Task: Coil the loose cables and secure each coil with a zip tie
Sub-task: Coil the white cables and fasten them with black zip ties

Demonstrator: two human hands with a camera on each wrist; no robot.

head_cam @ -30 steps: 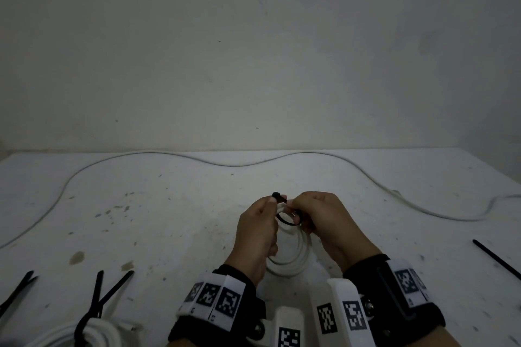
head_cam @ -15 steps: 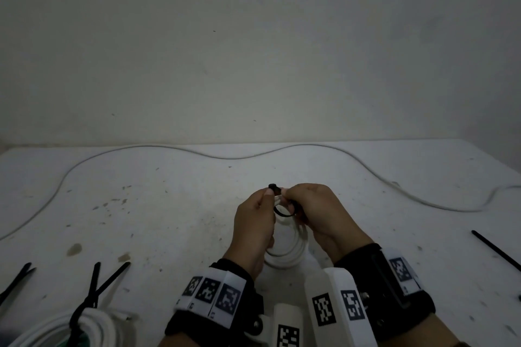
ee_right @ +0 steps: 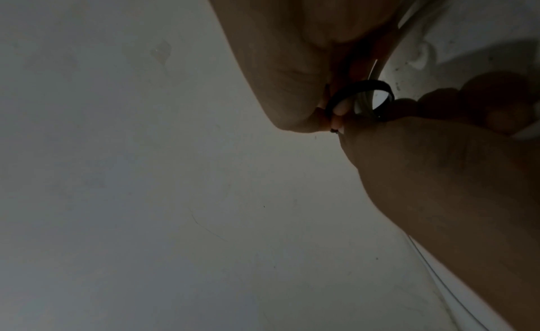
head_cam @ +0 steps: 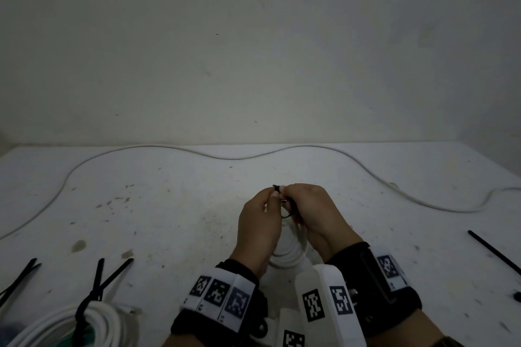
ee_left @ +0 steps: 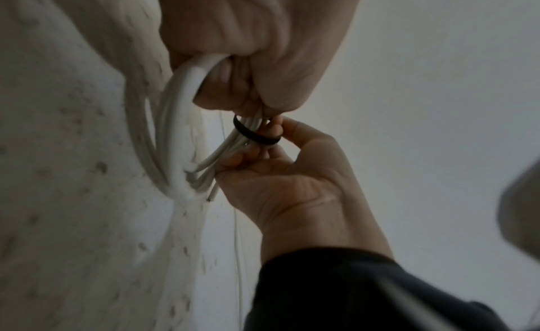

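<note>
Left hand (head_cam: 260, 222), right hand (head_cam: 311, 210) pinch zip tie (ee_left: 257, 136) looped round springy coil (head_cam: 287, 256); grip 12 o'clock strands.

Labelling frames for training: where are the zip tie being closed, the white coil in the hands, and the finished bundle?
zip tie (ee_left: 257, 137): left wrist view, black band.
white coil (ee_left: 175, 118): left wrist view, curved strands.
finished bundle (head_cam: 53, 329): head view, white loops.

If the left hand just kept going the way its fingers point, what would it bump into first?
Almost at once the right hand: the left hand points up and inward at it, both pinching the black zip tie looped round the white cable coil. Depth beyond them is unclear.
</note>
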